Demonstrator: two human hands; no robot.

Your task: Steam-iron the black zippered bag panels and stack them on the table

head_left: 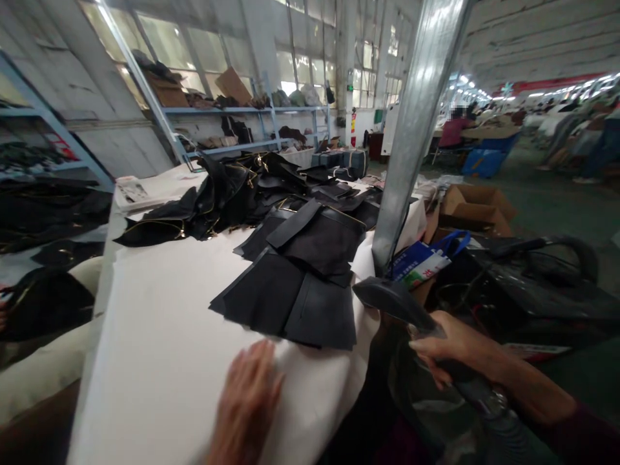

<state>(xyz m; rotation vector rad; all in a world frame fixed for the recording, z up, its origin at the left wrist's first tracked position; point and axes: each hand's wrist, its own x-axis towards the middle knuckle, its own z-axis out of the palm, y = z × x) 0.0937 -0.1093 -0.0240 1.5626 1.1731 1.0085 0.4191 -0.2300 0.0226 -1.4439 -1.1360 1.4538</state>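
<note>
Head view: right grip point(450, 355) closed around a dark nozzle point(387, 298) off the table point(159, 336) edge. Left grip point(247, 400) open, flat on the table near black fabric pieces point(295, 290). Cardboard box point(477, 206) stands open, contents unclear.

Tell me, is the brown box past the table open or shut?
Open. The box has its flaps spread apart, not folded over the top. Cannot tell what is inside it.

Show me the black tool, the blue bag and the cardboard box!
black tool point(394, 302): head view, its wide front end.
blue bag point(420, 263): head view, its printed side.
cardboard box point(479, 203): head view, its open flap.
</note>
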